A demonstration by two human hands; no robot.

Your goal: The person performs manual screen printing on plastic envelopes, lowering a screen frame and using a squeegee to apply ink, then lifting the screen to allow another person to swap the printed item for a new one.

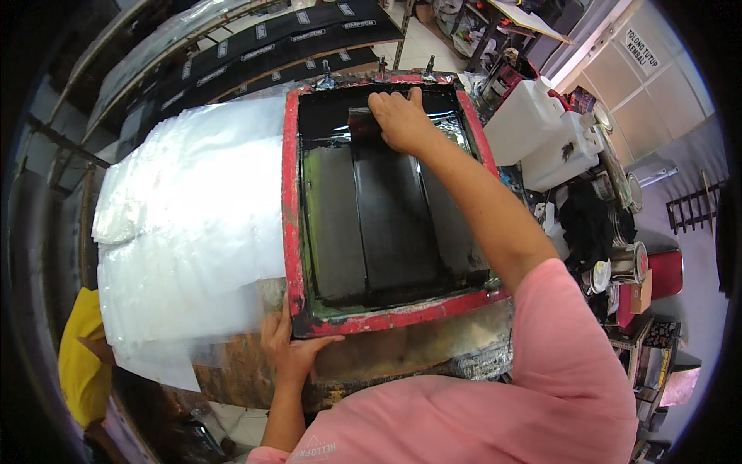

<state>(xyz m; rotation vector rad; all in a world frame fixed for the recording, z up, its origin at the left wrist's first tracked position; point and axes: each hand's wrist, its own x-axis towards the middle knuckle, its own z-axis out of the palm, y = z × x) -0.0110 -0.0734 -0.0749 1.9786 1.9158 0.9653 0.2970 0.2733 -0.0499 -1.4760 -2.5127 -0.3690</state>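
A screen-printing frame (pixel 291 201) with worn red edges lies before me, its dark mesh (pixel 336 216) smeared with wet black ink towards the far end. My right hand (pixel 402 122) is closed over a dark squeegee (pixel 361 126) near the far edge of the mesh. A broad black band of ink runs from the squeegee down the middle towards me. At the near left corner of the frame, my left hand (pixel 292 348) rests with thumb and fingers spread along the two edges. Its fingers partly hide behind the frame's side.
Clear plastic sheets (pixel 193 209) spread left of the frame. Clamps (pixel 382 68) stand along its far edge. White jerrycans (pixel 525 120) and paint tins (pixel 628 261) crowd the right. Black printed panels (pixel 270 46) lie on a rack beyond; yellow cloth (pixel 81 359) hangs at lower left.
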